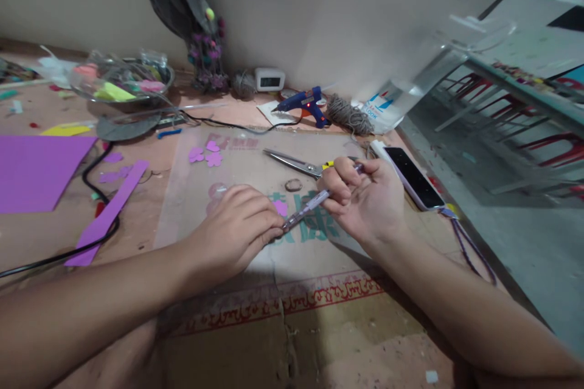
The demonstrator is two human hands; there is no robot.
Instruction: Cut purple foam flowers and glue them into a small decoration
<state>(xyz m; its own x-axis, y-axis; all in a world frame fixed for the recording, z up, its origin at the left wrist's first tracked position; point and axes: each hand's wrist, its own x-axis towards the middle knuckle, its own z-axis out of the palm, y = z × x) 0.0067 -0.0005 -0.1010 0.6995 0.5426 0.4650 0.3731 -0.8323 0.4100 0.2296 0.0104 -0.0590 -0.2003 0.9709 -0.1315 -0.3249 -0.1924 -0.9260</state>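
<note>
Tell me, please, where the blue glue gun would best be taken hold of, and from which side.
Probably grip the glue gun by its handle, from the near side: the handle slopes toward the person, while the nozzle points left and the lit red light suggests it may be hot. The yarn close on the handle's right leaves less room there.

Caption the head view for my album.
Right hand holds a pen-like stick, left hand at its end, scissors nearby.

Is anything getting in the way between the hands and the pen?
Nothing visible is. The right hand grips the pen, and the left hand seems to touch its other end. A purple paper piece shows just beyond the left hand, but not between it and the pen.
</note>
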